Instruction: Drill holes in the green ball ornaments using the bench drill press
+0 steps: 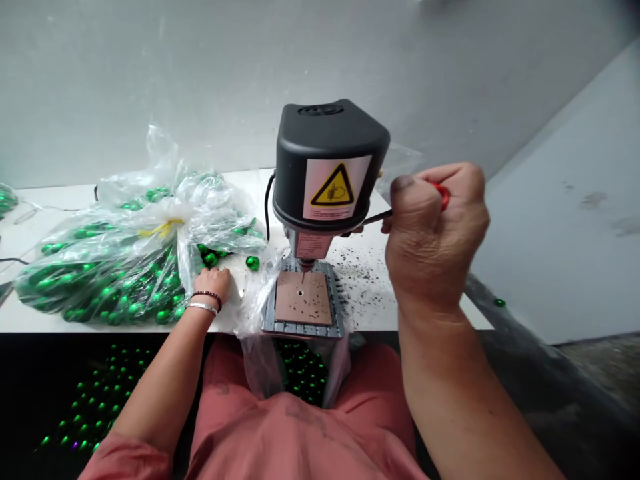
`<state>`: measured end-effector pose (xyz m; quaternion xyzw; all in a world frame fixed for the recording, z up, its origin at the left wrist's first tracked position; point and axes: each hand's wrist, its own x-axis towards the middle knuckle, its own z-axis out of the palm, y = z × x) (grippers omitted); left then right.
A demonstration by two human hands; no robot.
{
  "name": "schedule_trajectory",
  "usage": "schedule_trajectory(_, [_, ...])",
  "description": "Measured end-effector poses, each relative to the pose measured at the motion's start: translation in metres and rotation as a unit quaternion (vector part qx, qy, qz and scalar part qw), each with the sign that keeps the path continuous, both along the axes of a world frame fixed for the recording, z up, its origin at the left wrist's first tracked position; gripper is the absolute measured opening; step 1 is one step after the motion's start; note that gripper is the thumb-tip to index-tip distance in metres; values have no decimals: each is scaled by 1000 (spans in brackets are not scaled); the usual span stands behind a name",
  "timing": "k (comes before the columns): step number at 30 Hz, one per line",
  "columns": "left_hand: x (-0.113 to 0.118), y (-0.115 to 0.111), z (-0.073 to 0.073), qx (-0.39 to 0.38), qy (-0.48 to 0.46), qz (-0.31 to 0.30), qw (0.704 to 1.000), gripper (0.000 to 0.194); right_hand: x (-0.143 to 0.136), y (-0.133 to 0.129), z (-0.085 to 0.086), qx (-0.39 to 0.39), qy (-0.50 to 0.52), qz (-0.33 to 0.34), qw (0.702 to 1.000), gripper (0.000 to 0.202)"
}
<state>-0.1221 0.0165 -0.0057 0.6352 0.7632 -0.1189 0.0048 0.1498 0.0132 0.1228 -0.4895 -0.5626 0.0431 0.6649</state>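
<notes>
A black bench drill press (333, 153) stands before me, with a hand warning sticker on its head. My right hand (437, 230) is closed around the red-knobbed end of its feed lever (377, 218). Below the chuck (306, 265), a brown board (303, 298) with a hole in it lies on the grey slotted base (269, 317). My left hand (214, 283) rests at the edge of a clear plastic bag (115, 220), its fingers curled against shiny green balls (209, 259). What lies inside those fingers is hidden.
Dark shavings (357, 280) litter the white table (370, 313) right of the drill press. One loose green ball (253, 263) sits left of the base. Clear plastic sheeting (260, 363) hangs over the front edge above more green balls (303, 373). A black cable (269, 207) runs behind.
</notes>
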Motion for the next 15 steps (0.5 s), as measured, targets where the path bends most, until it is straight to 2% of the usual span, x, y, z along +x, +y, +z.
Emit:
schedule_trajectory(6, [17, 22, -11, 72, -71, -52, 994, 53, 0, -2, -3, 10, 17, 6, 1000, 22])
schedule_trajectory(9, [23, 35, -17, 80, -112, -77, 987, 55, 1, -4, -4, 14, 12, 4, 1000, 20])
schedule_trajectory(12, [28, 40, -23, 79, -146, -101, 981, 51, 0, -6, -6, 20, 5, 0, 1000, 17])
schedule_trajectory(15, [32, 39, -27, 91, -167, -89, 978, 41, 0, -7, -8, 33, -1, -7, 999, 16])
